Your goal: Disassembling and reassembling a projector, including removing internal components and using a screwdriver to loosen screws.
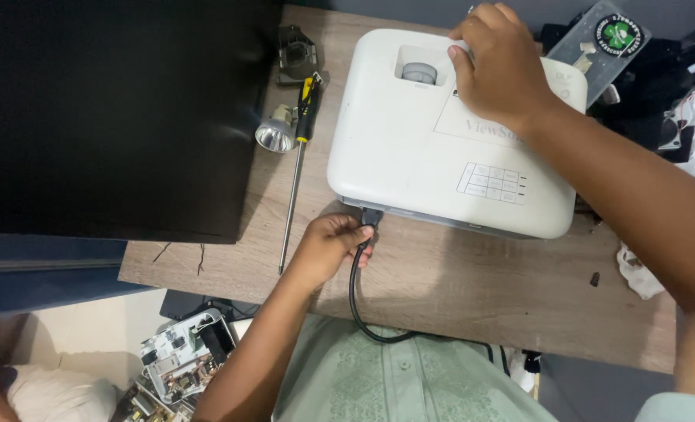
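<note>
A white projector (410, 148) lies on a wooden table (457, 289). My left hand (328, 248) pinches the plug of a black cable (357, 301) at the projector's near edge; the plug touches the casing. The cable loops down over the table's front edge. My right hand (500, 66) rests on top of the projector at its far side, beside the round lens dial (419, 73), pressing on the casing.
A long screwdriver with a yellow and black handle (299, 156) and a small reflector lamp (275, 134) lie left of the projector. A big black panel (113, 117) covers the table's left part. Circuit boards (179, 359) sit below the table; clutter fills the far right.
</note>
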